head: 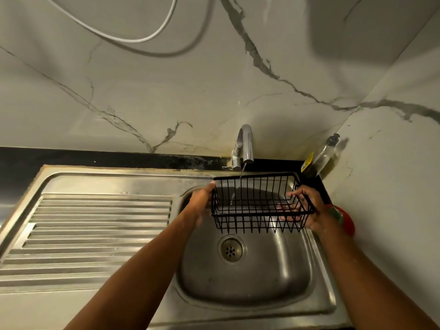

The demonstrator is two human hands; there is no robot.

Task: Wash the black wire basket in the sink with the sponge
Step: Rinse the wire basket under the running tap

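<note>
Basket (259, 203), black wire and rectangular, hangs in the air over the far half of the sink (245, 279), held level with its open top up. I see my left hand (202, 206) clamped on the basket's left end, thumb at the top rim, and my right hand (306, 209) gripping its right end, fingers (289, 219) curled under and through the wires there. Both hands are closed on the basket, neither spread wide. Just behind the basket stands the tap (245, 146), and a thin stream of water (240, 178) falls from its spout through the basket's back left part into the bowl. Below the basket, nearer to me, the drain (231, 249) sits in the bare steel bottom. Left of the basket the ribbed draining board (95, 229) stretches away. Behind and right of the basket a soap bottle (320, 157) with a dark pump leans in the corner of the marble wall (166, 91). Just right of the basket, behind my right wrist, something red (345, 220) shows, partly hidden; I cannot tell what it is.
</note>
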